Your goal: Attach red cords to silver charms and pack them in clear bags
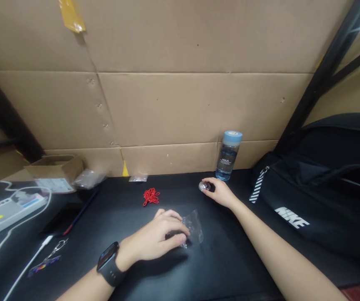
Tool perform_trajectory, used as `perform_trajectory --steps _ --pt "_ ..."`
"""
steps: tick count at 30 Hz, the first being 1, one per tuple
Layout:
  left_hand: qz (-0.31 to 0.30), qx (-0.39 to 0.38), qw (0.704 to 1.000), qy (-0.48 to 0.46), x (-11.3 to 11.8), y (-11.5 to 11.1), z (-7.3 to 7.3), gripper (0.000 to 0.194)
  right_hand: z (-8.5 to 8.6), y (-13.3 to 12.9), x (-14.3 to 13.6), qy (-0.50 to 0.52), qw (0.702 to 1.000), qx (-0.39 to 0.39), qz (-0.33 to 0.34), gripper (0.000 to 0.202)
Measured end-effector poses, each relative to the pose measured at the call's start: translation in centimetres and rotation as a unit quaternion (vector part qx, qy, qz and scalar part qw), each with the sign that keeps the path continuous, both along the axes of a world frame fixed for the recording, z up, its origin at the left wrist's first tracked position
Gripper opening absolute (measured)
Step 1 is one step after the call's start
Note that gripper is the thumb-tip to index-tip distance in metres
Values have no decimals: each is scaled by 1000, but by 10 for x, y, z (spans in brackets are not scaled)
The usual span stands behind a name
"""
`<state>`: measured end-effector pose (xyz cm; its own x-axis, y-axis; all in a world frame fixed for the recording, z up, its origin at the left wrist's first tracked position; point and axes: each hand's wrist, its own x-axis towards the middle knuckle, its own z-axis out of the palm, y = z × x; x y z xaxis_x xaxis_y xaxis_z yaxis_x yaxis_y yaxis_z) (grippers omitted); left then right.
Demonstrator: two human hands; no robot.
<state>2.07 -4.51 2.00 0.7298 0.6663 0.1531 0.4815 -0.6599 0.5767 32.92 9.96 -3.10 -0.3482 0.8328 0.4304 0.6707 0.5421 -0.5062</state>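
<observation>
My left hand, with a black smartwatch on its wrist, is over the middle of the black table. Its fingers and thumb close on the near left part of a small clear plastic bag, which they partly hide. Farther back, my right hand grips a small, shiny, rounded silver object between thumb and fingers; its exact kind cannot be made out. A tangled bundle of red cord lies beyond my left hand, apart from both hands.
A blue-capped water bottle stands behind my right hand. A black bag is at the right. On the left are an open cardboard box, a white power strip, cables and a keychain. Cardboard walls the back.
</observation>
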Motion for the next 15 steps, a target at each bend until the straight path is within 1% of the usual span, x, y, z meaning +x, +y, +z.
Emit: perform_trajectory --steps 3,6,8,10,12,14,15 --pt "21 33 999 -34 -1 -1 2 36 2 -1 1 14 1000 -11 7 35" --pt "54 76 994 -59 -12 9 4 35 6 -2 3 22 999 -28 10 33" --pt "99 110 987 -62 -27 24 2 32 8 -2 4 19 999 -30 12 31" --pt "187 151 969 -61 -47 42 -3 27 9 -2 6 11 1000 -15 14 32" --pt "253 172 951 -50 -69 60 -11 25 9 -2 7 3 1000 0 14 36" --pt "282 175 943 -10 -87 73 -19 25 8 -1 7 -6 1000 -3 14 38" --pt "286 171 943 10 -94 77 -23 30 7 -1 6 -10 1000 -8 14 37"
